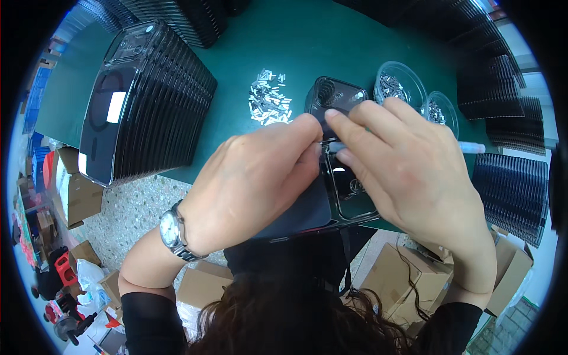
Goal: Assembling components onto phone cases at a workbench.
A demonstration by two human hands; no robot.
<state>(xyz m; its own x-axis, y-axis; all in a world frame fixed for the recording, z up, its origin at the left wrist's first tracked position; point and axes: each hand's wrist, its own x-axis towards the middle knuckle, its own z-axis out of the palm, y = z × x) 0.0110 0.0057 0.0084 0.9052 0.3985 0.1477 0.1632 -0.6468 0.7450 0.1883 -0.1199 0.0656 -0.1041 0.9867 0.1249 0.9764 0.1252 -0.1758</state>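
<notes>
Two bare hands work over one case (pixel 350 204), which sits below your fingertips at the near edge of the green table (pixel 248 47), just right of a dark matte pad (pixel 299 207). Your right hand (pixel 408 160) grips a slim pale pen (pixel 473 147) between thumb and fingers, its end poking out on the right. Your left hand (pixel 254 165) has thumb and fingers bent together by the case's upper left corner; can't tell what's in that pinch, fingers hide it. Dial markings on your metal-link watch (pixel 170 229) too small to read. Front face of the tall left stack (pixel 160 97) bears a ring-and-bar shape plus bright white patches, label or glare unclear. Case: glossy dark rim, rounded corners. Beyond it, a smoky see-through case (pixel 346 97) lies near your right fingers. Small flat silvery and white strips (pixel 270 100) lie in a loose pile; more bits fill a round clear tub (pixel 414 86) and a smaller tub (pixel 448 115). Ribbed dark stack (pixel 512 189) far right; brown cardboard boxes (pixel 408 278), speckled floor (pixel 130 204) below.
</notes>
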